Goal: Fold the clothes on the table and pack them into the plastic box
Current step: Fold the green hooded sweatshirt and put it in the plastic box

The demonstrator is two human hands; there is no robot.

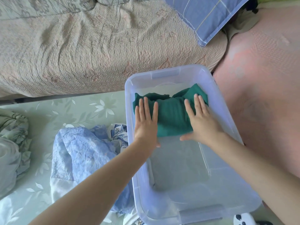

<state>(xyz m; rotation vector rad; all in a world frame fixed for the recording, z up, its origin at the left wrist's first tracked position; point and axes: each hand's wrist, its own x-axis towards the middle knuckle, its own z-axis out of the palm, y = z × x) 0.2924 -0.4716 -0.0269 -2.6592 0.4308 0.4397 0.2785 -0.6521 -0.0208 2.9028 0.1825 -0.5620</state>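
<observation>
A clear plastic box [191, 213] stands on the table at the right. Inside its far half lies a folded dark green garment [172, 114]. My left hand [146, 120] lies flat on the garment's left side, fingers straight. My right hand [199, 119] presses flat on its right side, thumb spread along the near edge. The near half of the box floor is bare. A crumpled light blue garment [81, 153] lies on the table left of the box, partly under my left forearm. A blue-and-white patterned piece [118, 132] lies beside it.
The table has a pale green flowered cover [65, 109]. A bundle of pale floral cloth [11, 143] sits at the left edge. Behind the table is a bed with a beige quilt [97, 46] and a blue checked pillow [204, 18]. A pink cushion [259, 78] is at the right.
</observation>
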